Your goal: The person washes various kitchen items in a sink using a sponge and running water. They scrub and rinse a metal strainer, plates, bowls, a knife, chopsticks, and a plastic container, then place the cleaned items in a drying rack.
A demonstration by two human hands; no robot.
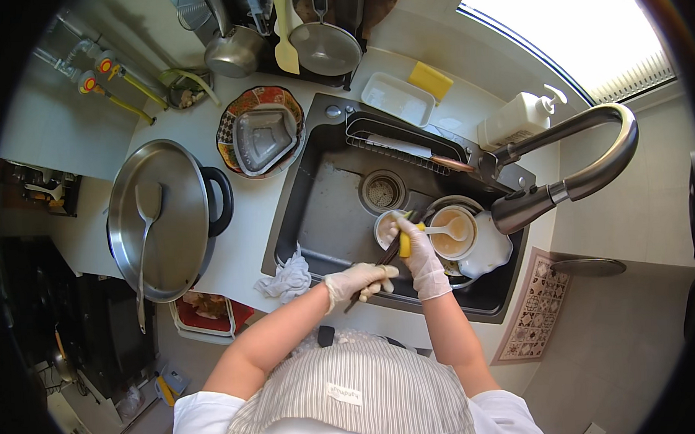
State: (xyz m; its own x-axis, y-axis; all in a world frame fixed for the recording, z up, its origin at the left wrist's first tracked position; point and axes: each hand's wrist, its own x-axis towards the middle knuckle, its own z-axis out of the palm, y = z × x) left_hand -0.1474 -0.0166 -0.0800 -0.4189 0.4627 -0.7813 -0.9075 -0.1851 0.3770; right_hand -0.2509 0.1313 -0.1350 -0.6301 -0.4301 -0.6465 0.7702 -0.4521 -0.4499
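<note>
Both my hands wear thin whitish gloves and are over the front of the dark sink (336, 217). My left hand (361, 281) is closed around the lower part of a bundle of dark chopsticks (390, 253). My right hand (420, 254) grips their upper part together with a yellow sponge (405, 245). Behind my right hand, a small white bowl (384, 230) with cloudy liquid stands in the sink. To the right, a bowl of orange-tinted liquid (453, 248) holds a white spoon (456, 228), beside a white scalloped dish (489, 249) and stacked dishes.
A curved faucet (599, 113) reaches over the sink's right side. A wire rack (396, 143) holds a knife (420, 151) at the back. A large steel pan (179, 246) with a spatula (148, 207), patterned bowls (227, 129) and a white cloth (286, 279) lie left.
</note>
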